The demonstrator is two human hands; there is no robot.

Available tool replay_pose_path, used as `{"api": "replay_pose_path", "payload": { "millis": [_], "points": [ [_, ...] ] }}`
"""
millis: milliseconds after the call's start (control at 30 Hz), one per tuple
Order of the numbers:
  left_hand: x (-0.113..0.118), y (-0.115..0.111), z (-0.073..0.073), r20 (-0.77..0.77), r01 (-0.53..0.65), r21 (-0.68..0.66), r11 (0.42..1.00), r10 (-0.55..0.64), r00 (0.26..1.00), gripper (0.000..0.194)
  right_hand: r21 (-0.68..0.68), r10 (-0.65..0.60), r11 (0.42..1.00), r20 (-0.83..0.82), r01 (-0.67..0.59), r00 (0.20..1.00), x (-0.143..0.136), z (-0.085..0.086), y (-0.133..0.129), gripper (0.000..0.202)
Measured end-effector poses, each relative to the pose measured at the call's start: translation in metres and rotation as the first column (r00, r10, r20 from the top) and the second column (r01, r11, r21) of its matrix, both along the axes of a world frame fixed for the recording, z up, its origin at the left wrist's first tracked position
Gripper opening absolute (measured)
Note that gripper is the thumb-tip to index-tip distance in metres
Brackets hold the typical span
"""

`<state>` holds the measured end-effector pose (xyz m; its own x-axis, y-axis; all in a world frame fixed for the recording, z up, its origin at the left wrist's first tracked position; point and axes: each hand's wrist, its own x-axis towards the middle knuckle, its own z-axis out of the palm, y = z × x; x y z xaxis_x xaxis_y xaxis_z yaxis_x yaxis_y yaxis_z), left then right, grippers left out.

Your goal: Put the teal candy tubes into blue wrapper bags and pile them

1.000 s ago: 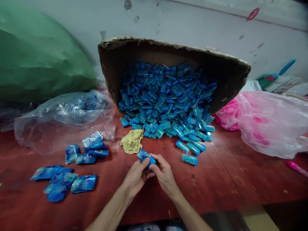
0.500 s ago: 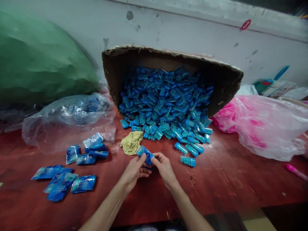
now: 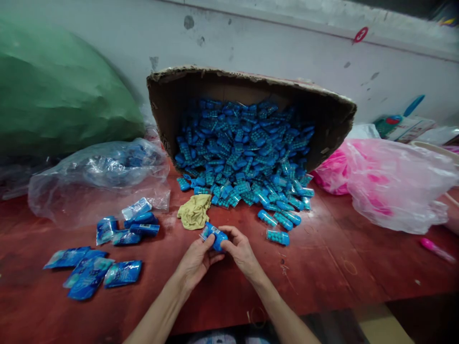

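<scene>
- Left hand [image 3: 192, 263] and right hand [image 3: 244, 253] grip the blue pack [image 3: 217, 235], lower centre of the frame.
- Support both ends — thumbs on top, pressure light.
- Keep it clear of the yellow cloth [image 3: 194, 211].

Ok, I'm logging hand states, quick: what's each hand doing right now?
Left hand: closed on the blue packet.
Right hand: closed on the same packet, at its other end.
</scene>
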<state>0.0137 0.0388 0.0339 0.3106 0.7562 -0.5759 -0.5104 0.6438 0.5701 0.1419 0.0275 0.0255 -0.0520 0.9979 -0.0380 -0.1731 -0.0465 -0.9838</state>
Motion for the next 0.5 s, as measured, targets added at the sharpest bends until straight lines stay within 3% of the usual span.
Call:
{"api": "replay_pose_path", "payload": {
  "millis": [167, 233, 367, 500],
  "points": [
    [0.0077, -0.0049, 0.0021, -0.036, -0.047, -0.011, 0.999, 0.047, 0.998, 0.014, 0.116, -0.129, 0.987, 0.185, 0.109, 0.974, -0.0059, -0.0031, -0.006, 0.027],
    [0.0091, -0.0054, 0.0033, -0.049, -0.031, -0.01, 0.999, 0.03, 0.998, 0.015, 0.122, -0.166, 0.982, 0.188, 0.145, 0.968, -0.0059, -0.0053, -0.0069, 0.028],
    [0.0081, -0.0062, 0.0043, -0.066, 0.024, 0.007, 1.0, -0.023, 0.998, 0.017, -0.048, -0.081, 0.996, -0.046, 0.078, 0.996, -0.002, -0.0078, -0.0055, 0.021],
    [0.0038, -0.0072, 0.0057, -0.016, 0.107, 0.049, 0.993, -0.107, 0.994, 0.022, -0.168, 0.006, 0.984, -0.274, -0.054, 0.962, -0.0001, -0.0057, -0.0047, 0.024]
  ]
}}
